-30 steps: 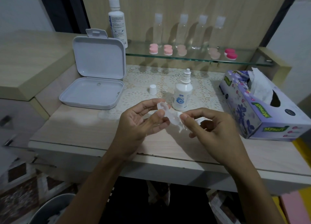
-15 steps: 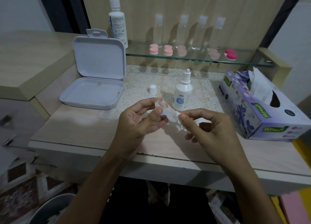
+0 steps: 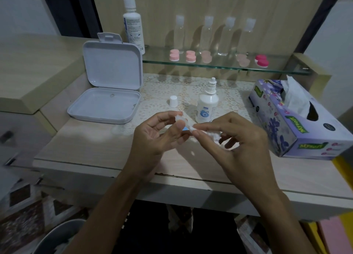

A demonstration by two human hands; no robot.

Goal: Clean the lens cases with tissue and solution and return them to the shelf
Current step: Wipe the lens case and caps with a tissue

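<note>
Your left hand (image 3: 156, 137) pinches a small clear plastic lens case (image 3: 180, 120) between thumb and fingertips, above the pale wooden counter (image 3: 80, 145). Your right hand (image 3: 238, 139) pinches a crumpled white tissue (image 3: 214, 135) and presses its twisted tip against the case. Part of the case is hidden behind your thumb, so which well is being wiped cannot be told.

To wipe well:
- Keep the left-hand grip on the case rim, leaving the well open to the tissue.
- Turn the tissue tip inside the well rather than dragging it across; thin tissue is likely to shed fibres when wet.
- Work over the counter, so that a dropped case lands there and not on the floor.

The small white solution bottle (image 3: 207, 108) stands uncapped just beyond your hands, its white cap (image 3: 173, 101) beside it on the lace mat. Avoid knocking it over.

Fresh tissue is available from the purple tissue box (image 3: 298, 127) at your right. Pink lens cases (image 3: 174, 55) already sit on the glass shelf (image 3: 219, 65); this case probably goes there next.
</note>
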